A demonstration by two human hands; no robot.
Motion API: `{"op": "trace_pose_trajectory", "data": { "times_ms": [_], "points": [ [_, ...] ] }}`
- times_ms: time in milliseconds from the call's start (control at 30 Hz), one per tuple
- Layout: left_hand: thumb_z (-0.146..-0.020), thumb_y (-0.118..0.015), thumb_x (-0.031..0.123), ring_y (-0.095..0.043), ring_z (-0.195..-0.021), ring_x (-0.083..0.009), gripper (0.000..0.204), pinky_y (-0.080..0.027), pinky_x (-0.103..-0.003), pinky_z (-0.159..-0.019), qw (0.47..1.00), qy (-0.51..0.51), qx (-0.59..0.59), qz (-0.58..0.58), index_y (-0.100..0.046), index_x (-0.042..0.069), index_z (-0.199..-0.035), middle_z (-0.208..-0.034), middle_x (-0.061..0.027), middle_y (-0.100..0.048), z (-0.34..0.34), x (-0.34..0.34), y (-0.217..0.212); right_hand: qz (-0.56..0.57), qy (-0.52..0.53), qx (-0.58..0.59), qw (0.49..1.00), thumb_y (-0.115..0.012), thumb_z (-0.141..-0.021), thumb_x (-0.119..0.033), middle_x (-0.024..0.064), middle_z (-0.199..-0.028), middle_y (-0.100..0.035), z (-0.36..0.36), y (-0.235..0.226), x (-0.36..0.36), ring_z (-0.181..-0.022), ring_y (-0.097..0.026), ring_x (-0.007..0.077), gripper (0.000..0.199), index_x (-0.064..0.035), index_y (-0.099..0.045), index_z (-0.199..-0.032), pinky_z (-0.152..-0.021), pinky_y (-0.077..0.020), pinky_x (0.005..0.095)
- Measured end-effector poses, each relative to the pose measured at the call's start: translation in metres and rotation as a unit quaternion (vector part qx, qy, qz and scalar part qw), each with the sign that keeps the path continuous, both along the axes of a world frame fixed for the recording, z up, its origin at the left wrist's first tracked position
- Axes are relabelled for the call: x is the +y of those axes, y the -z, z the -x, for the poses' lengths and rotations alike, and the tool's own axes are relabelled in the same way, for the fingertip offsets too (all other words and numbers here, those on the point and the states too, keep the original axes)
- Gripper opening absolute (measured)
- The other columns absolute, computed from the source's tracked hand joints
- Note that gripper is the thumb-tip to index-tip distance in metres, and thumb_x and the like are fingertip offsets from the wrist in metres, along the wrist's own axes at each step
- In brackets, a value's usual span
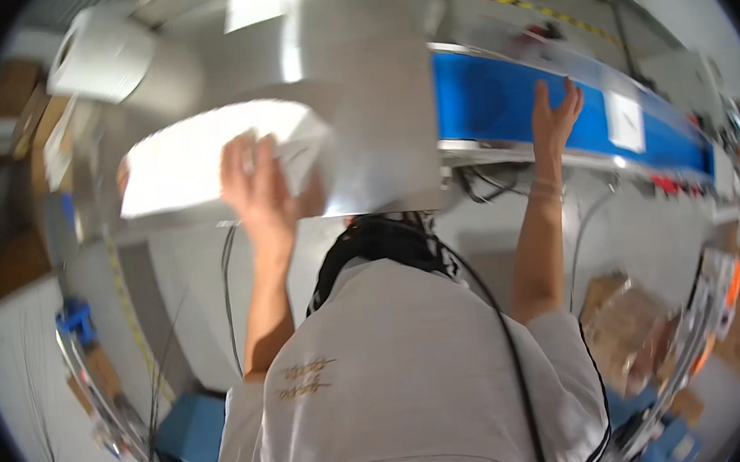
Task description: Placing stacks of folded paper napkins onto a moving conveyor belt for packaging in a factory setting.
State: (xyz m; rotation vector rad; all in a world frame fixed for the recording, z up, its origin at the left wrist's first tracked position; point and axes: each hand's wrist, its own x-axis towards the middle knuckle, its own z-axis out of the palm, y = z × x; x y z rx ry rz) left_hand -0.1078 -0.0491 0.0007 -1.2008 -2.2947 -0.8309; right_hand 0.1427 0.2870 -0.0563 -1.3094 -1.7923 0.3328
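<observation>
My left hand [255, 179] is blurred, with its fingers bent over the right part of a white, flat, paper-like or plastic stack [175, 160]. It seems to grip the top piece there; its thumb is not clearly visible. The stack lies at the near edge of a shiny metal table [378, 116]. My right hand [556, 113] is raised over a blue conveyor belt [486, 98], its fingers spread and nothing in them. On the belt, to the right of that hand, lies a white flat packet [624, 121] with a small dark mark.
A large white roll [104, 56] stands at the table's far left. Cardboard boxes [6, 250] are at the left edge. Cables hang below the table and belt. At lower right are a brown carton with clear plastic [629, 327] and a metal rail frame [703, 316].
</observation>
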Motion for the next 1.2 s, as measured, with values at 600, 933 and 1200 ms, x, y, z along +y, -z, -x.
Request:
{"op": "trace_pose_trajectory", "data": {
  "times_ms": [600, 933, 1200],
  "points": [
    [-0.074, -0.070, 0.013, -0.034, -0.132, -0.0387, 0.027, -0.023, -0.053, -0.106, 0.997, 0.048, -0.059, 0.003, -0.071, 0.012, -0.101, -0.136, -0.0156, -0.047, -0.002, -0.008, -0.011, 0.312, -0.667, -0.028, 0.676, -0.074, -0.077, -0.008, 0.0024, -0.117, -0.056, 0.185, -0.027, -0.132, -0.108, -0.053, 0.0156, 0.044, -0.0085, -0.056, -0.118, -0.092, -0.0450, 0.0288],
    [-0.079, -0.069, 0.017, -0.036, -0.129, -0.0409, 0.026, -0.030, -0.050, -0.103, 0.999, -0.004, -0.042, 0.002, -0.069, 0.003, -0.101, -0.135, -0.0194, -0.046, 0.008, -0.013, -0.008, -0.172, -0.312, -0.453, 0.817, -0.038, -0.102, -0.017, 0.0139, -0.114, -0.061, 0.017, 0.056, 0.013, -0.088, -0.063, 0.0222, 0.030, -0.0084, -0.048, -0.130, -0.075, -0.0512, 0.0353],
    [-0.084, -0.069, 0.023, -0.034, -0.133, -0.0385, 0.033, -0.029, -0.048, -0.107, 0.998, 0.012, -0.068, 0.007, -0.067, 0.010, -0.114, -0.139, -0.0177, -0.045, 0.021, -0.033, -0.025, -0.122, -0.095, -0.280, 0.947, -0.068, -0.085, -0.036, 0.0163, -0.112, -0.063, 0.030, 0.003, 0.015, -0.106, -0.060, 0.0312, 0.051, -0.0055, -0.053, -0.124, -0.084, -0.0496, 0.0426]
  ]
}}
